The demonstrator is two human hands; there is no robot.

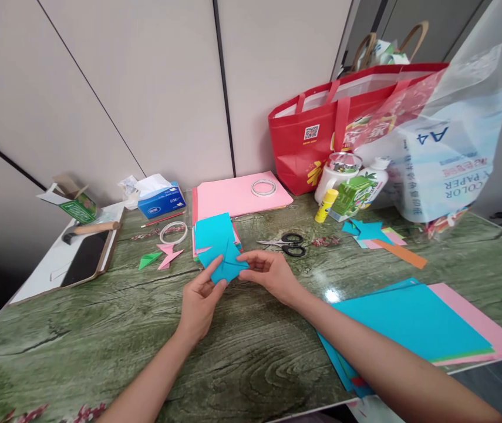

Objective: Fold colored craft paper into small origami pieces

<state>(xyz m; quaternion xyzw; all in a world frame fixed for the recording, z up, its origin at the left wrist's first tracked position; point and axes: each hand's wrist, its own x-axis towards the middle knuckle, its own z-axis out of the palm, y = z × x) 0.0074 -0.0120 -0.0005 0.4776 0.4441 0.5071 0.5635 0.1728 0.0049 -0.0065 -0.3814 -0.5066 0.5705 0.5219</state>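
Note:
A folded piece of blue paper (224, 267) with creases across its face is held between both hands, just in front of a stack of cut paper. My left hand (200, 299) grips its lower left part, thumb below and fingers on top. At the right corner, my right hand (272, 273) pinches the paper between thumb and fingers. Behind it, the stack of squares (213, 228) has a blue sheet on top. Scissors (288, 242) with black handles lie to the right. Left of the stack are a pink folded paper piece (170, 256) and a green one (148, 259).
Large coloured sheets (413, 323) lie under my right forearm. Paper scraps (371, 234), a yellow glue stick (326, 205), a green carton (354, 197) and a red bag (297, 141) stand or lie at right. At left are a tissue box (161, 201), tape roll (174, 233) and hammer (90, 229).

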